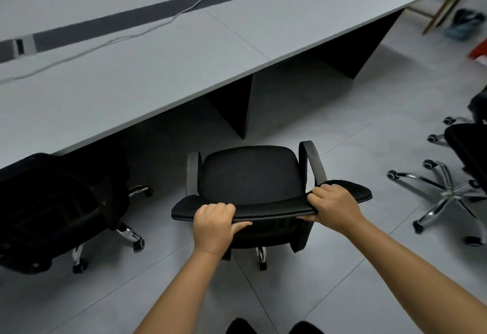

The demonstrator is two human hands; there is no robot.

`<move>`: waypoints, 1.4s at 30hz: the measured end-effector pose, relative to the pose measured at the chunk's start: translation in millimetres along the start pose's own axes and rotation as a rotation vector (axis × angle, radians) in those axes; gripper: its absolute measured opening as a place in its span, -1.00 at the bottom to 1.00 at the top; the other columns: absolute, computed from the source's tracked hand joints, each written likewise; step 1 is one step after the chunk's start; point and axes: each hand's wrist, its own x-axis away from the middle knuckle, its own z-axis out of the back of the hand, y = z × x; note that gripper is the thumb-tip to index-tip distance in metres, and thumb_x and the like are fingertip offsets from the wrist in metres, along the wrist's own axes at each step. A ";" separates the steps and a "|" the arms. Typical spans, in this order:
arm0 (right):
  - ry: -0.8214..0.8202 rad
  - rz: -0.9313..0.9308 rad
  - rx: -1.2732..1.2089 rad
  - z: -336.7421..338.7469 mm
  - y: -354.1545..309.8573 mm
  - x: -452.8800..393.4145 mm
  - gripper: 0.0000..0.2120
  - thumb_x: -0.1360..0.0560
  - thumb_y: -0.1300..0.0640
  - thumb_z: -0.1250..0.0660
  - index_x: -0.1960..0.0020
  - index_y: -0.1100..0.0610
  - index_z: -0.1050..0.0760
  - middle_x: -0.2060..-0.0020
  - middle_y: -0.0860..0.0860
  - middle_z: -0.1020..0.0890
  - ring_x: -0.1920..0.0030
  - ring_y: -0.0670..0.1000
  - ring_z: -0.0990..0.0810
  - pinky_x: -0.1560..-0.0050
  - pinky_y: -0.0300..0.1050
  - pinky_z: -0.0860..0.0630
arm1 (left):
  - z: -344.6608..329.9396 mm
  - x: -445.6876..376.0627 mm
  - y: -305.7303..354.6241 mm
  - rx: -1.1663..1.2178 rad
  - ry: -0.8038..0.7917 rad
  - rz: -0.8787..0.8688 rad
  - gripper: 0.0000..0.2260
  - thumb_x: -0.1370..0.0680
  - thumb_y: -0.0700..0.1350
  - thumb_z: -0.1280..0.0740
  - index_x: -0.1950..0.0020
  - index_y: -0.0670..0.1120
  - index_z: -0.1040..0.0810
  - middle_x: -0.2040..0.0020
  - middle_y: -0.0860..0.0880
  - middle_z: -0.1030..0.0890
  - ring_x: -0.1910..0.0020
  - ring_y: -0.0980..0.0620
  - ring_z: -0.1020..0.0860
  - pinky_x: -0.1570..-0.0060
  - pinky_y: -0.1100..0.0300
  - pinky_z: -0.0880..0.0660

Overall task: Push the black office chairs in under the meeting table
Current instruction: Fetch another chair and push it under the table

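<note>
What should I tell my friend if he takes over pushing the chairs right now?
Left hand and right hand: both grip the top edge of the middle chair backrest, fingers curled over it.
The middle chair faces the meeting table but stands clear of it on the floor, not yet under.
Left chair: seat part-way under the table edge.
Right chair: out on the floor, away from the table.
Left to do: roll the middle chair in, then the right one, and perhaps nudge the left one further.
</note>
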 end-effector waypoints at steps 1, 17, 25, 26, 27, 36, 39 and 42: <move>0.018 -0.001 0.005 -3.3 3.0 -5.9 -0.54 -0.11 -0.17 -0.55 0.53 0.16 -0.42 0.62 0.03 -0.45 0.61 0.05 -0.43 0.57 -0.31 -0.33 | -3.0 -5.7 -4.0 0.001 -0.003 -0.001 -0.54 -0.06 0.19 -0.56 0.53 -0.14 -0.45 0.62 -0.03 -0.43 0.63 0.02 -0.43 0.57 0.31 -0.36; 0.130 0.299 -0.164 -60.2 132.6 -85.6 -0.29 -0.56 -0.22 0.14 0.54 0.15 -0.42 0.61 0.02 -0.44 0.60 0.04 -0.44 0.55 -0.32 -0.30 | -30.9 -81.7 52.8 -0.073 -0.073 0.344 -0.66 -0.06 0.04 -0.63 0.43 -0.08 -0.54 0.53 0.03 -0.51 0.53 0.04 -0.51 0.23 0.16 -0.28; 0.028 0.405 -0.124 -86.5 183.0 -139.6 -0.54 -0.06 -0.16 -0.58 0.52 0.17 -0.45 0.59 0.04 -0.47 0.57 0.04 -0.48 0.52 -0.31 -0.37 | -52.4 -133.1 65.6 -0.115 -0.096 0.457 -0.69 -0.10 0.04 -0.61 0.41 -0.07 -0.55 0.52 0.02 -0.51 0.51 0.05 -0.51 0.42 0.28 -0.46; 0.015 0.399 -0.122 -89.9 185.5 -147.9 -0.54 -0.02 -0.15 -0.60 0.52 0.17 -0.46 0.59 0.04 -0.48 0.57 0.05 -0.48 0.52 -0.31 -0.38 | -55.3 -139.5 62.5 -0.115 -0.090 0.460 -0.69 -0.10 0.03 -0.61 0.40 -0.07 -0.56 0.51 0.03 -0.52 0.51 0.04 -0.51 0.42 0.31 -0.47; 0.013 0.403 -0.120 -94.3 188.1 -156.4 -0.54 -0.02 -0.15 -0.60 0.51 0.17 -0.46 0.59 0.04 -0.48 0.57 0.05 -0.48 0.52 -0.31 -0.38 | -58.0 -146.2 58.4 -0.118 -0.088 0.464 -0.70 -0.10 0.02 -0.62 0.39 -0.07 -0.56 0.51 0.04 -0.52 0.51 0.04 -0.52 0.41 0.32 -0.48; -0.064 0.451 -0.107 -129.1 210.0 -236.1 -0.52 -0.02 -0.23 -0.56 0.50 0.14 -0.47 0.59 0.01 -0.48 0.56 0.02 -0.48 0.52 -0.33 -0.37 | -84.7 -204.5 8.5 -0.118 -0.120 0.456 -0.66 -0.04 0.00 -0.63 0.43 -0.07 -0.53 0.54 0.04 -0.49 0.55 0.05 -0.48 0.45 0.31 -0.47; -0.042 0.428 -0.130 -135.7 206.5 -251.1 -0.51 -0.12 -0.28 -0.47 0.52 0.13 -0.45 0.60 0.00 -0.47 0.57 0.01 -0.47 0.53 -0.33 -0.35 | -87.3 -217.6 -19.3 -0.122 -0.123 0.418 -0.64 0.00 0.02 -0.64 0.43 -0.10 -0.55 0.54 0.02 -0.49 0.57 0.02 -0.48 0.47 0.30 -0.45; 0.055 0.385 -0.166 -145.5 193.0 -259.6 -0.43 -0.44 -0.28 -0.10 0.52 0.12 -0.43 0.60 0.00 -0.45 0.58 0.01 -0.45 0.55 -0.31 -0.32 | -86.6 -223.1 -52.2 -0.154 -0.123 0.369 -0.62 0.00 0.03 -0.64 0.43 -0.12 -0.55 0.55 0.00 -0.48 0.58 0.00 -0.46 0.51 0.29 -0.42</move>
